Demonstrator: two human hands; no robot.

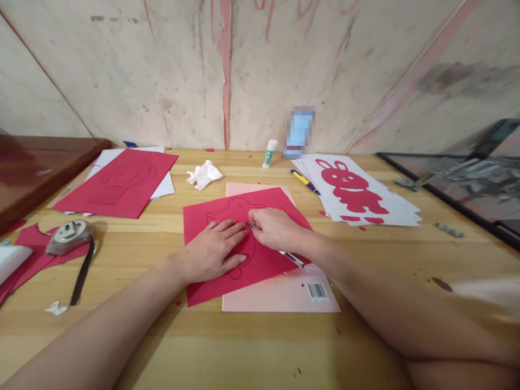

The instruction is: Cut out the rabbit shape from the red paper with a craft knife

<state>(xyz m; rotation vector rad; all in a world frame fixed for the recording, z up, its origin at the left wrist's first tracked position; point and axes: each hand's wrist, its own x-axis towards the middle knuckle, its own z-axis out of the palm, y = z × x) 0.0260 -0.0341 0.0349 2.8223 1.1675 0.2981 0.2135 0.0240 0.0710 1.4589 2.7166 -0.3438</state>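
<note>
A red sheet of paper [211,292] with a drawn outline of an animal lies at a slant on a pale pink booklet [276,300]. My left hand [215,249] rests flat on the sheet, fingers stretched out over the drawing. Just right of its fingertips, my right hand [270,227] is closed around a craft knife [293,259]. The knife's rear end shows below that hand, while its tip points at the drawn line near my left fingers. My fingers hide most of the knife and part of the drawing.
Behind lie a crumpled tissue [205,174], a glue stick [269,153] and a yellow-blue pen [304,182]. White sheets bearing a red rabbit cutout [353,189] are at right. At left are another red sheet with a drawing [122,184] and a tape measure [72,236].
</note>
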